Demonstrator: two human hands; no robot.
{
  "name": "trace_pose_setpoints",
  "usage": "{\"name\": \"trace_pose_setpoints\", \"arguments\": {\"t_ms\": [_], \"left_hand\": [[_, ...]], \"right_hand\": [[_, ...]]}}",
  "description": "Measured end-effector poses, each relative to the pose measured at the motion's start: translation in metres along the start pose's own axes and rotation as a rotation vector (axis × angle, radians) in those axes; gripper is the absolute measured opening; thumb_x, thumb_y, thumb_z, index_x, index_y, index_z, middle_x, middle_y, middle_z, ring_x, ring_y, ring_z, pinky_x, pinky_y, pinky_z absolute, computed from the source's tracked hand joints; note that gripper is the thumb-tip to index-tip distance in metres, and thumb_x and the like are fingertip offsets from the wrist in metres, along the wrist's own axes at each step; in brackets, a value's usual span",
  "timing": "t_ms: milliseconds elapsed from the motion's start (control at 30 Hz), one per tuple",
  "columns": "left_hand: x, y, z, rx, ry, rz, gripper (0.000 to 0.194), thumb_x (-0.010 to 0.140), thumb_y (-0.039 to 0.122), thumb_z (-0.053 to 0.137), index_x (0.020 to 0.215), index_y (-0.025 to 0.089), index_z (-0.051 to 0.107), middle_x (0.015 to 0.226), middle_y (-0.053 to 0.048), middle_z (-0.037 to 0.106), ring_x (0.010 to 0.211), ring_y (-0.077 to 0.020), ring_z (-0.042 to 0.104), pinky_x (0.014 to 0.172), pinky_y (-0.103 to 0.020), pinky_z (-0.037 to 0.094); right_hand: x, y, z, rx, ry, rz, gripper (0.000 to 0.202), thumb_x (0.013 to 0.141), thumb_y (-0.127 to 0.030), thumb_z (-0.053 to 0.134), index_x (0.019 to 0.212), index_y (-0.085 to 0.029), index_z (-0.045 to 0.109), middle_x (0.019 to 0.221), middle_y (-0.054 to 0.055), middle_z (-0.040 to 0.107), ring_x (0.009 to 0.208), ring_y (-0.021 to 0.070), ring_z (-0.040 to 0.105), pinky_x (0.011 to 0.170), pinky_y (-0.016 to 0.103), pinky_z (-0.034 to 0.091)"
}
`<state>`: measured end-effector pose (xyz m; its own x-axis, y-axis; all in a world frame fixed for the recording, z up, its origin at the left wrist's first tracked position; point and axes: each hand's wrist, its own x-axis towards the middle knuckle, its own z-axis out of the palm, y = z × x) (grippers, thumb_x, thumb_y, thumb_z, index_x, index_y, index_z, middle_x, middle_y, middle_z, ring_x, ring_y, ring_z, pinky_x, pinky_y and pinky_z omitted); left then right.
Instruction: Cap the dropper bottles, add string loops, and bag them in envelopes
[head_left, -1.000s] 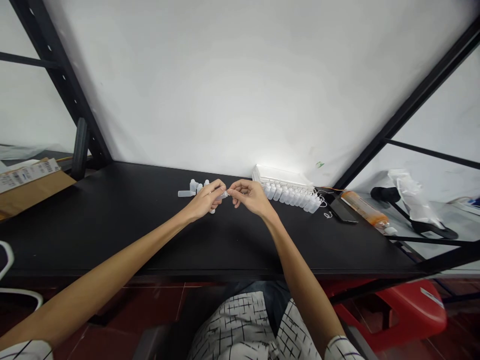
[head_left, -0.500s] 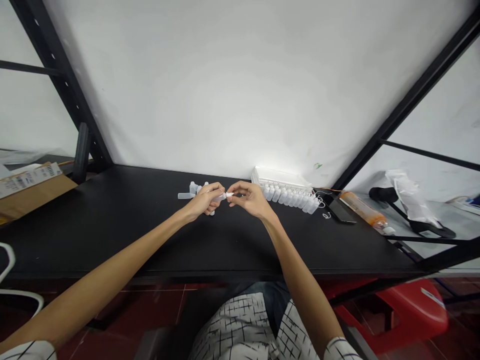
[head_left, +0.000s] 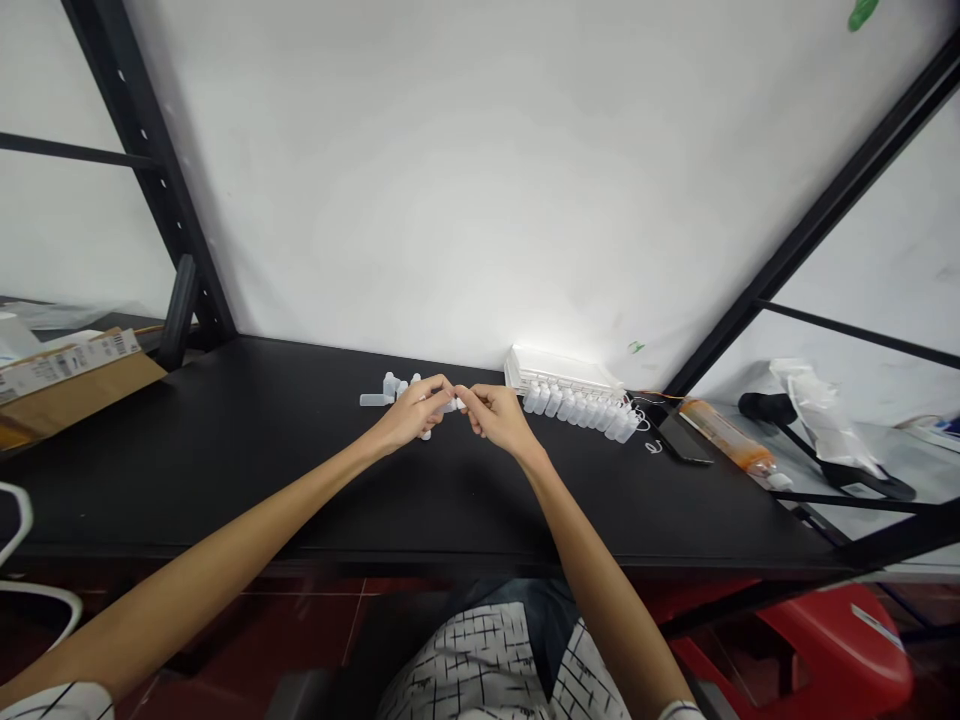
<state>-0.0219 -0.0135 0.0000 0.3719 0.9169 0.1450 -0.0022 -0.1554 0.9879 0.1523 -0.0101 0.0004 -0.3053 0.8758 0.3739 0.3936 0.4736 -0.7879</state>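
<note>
1. Bottom centre of frame: patterned cloth (head_left: 480, 650) on the person's lap, cut off by lower edge.
2. Lower right: red stool (head_left: 840, 640), partly hidden under the table edge. Lower left: white curved bar (head_left: 45, 588), cut off, can't identify.
3. Black table (head_left: 465, 510) across mid-frame.
4. Centre: small bottle (head_left: 451, 405), translucent, between the hands, mostly covered by fingers.
5. Left hand (head_left: 415, 412): closed around the bottle body. Right hand (head_left: 495, 412): thumb and fingers at the bottle's white end; contact hidden, can't tell if clamped.
6. Left of centre: loose bottles (head_left: 389, 384), one lying on its side, some half hidden behind left hand; count unclear.
7. Right of centre: row of bottles (head_left: 576, 407), side by side in front of a white stack (head_left: 566, 368); stack washed out by glare, can't name it.
8. Farther right: white loop (head_left: 654, 448), dark phone (head_left: 682, 440), orange-labelled bottle (head_left: 724, 435).
9. Left edge: cardboard box (head_left: 82, 395), cut off, label unreadable.
10. Back: pale wall (head_left: 450, 200); green mark (head_left: 862, 12) clipped, upper right.
</note>
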Motion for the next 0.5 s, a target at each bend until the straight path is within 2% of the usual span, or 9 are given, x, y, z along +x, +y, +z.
{"name": "trace_pose_setpoints", "arguments": {"t_ms": [100,167,267,333,400,500], "left_hand": [[-0.001,-0.003,0.0,0.087,-0.018,0.084,0.03,0.089,0.045,0.057,0.076,0.02,0.047,0.054,0.008,0.03,0.044,-0.0067,0.024,0.041,-0.017,0.019],[0.0,-0.005,-0.001,0.12,-0.019,0.102,0.03,0.091,0.046,0.054,0.076,0.02,0.047,0.054,0.007,0.032,0.045,-0.0074,0.026,0.042,-0.017,0.019],[0.001,-0.006,-0.002,0.138,-0.004,0.108,0.029,0.091,0.045,0.053,0.077,0.02,0.047,0.055,0.006,0.034,0.046,-0.008,0.027,0.041,-0.017,0.018],[0.001,-0.004,-0.003,0.136,0.012,0.109,0.028,0.09,0.044,0.055,0.078,0.02,0.048,0.056,0.006,0.034,0.046,-0.008,0.027,0.041,-0.017,0.018],[0.001,-0.003,-0.003,0.127,0.025,0.103,0.026,0.089,0.043,0.057,0.077,0.02,0.048,0.056,0.007,0.034,0.045,-0.0079,0.027,0.041,-0.018,0.018],[0.001,-0.002,-0.003,0.075,0.047,0.063,0.024,0.086,0.04,0.059,0.076,0.02,0.05,0.054,0.007,0.036,0.046,-0.0086,0.03,0.042,-0.018,0.02]], "right_hand": [[0.0,0.0,0.004,-0.152,0.032,-0.026,0.064,0.093,-0.067,0.038,0.052,-0.019,0.05,0.044,-0.001,0.048,0.046,0.0113,0.051,0.054,0.024,0.041],[0.0,0.001,0.005,-0.178,0.051,-0.03,0.064,0.094,-0.066,0.036,0.053,-0.018,0.051,0.047,-0.001,0.051,0.047,0.0112,0.053,0.055,0.024,0.041],[0.001,0.001,0.002,-0.047,0.058,-0.012,0.057,0.095,-0.063,0.037,0.071,-0.017,0.061,0.056,0.0,0.057,0.047,0.0102,0.056,0.051,0.022,0.043],[0.001,0.0,-0.005,0.117,0.013,0.005,0.049,0.093,-0.061,0.044,0.089,-0.017,0.064,0.066,0.001,0.062,0.05,0.0108,0.059,0.045,0.021,0.043],[0.0,-0.002,-0.012,0.242,-0.069,0.005,0.042,0.085,-0.057,0.061,0.1,-0.018,0.064,0.075,0.002,0.064,0.058,0.0131,0.064,0.044,0.021,0.047],[-0.001,-0.005,-0.018,0.306,-0.131,-0.001,0.039,0.073,-0.048,0.076,0.095,-0.017,0.065,0.078,0.003,0.065,0.067,0.0156,0.065,0.049,0.025,0.055]]}}
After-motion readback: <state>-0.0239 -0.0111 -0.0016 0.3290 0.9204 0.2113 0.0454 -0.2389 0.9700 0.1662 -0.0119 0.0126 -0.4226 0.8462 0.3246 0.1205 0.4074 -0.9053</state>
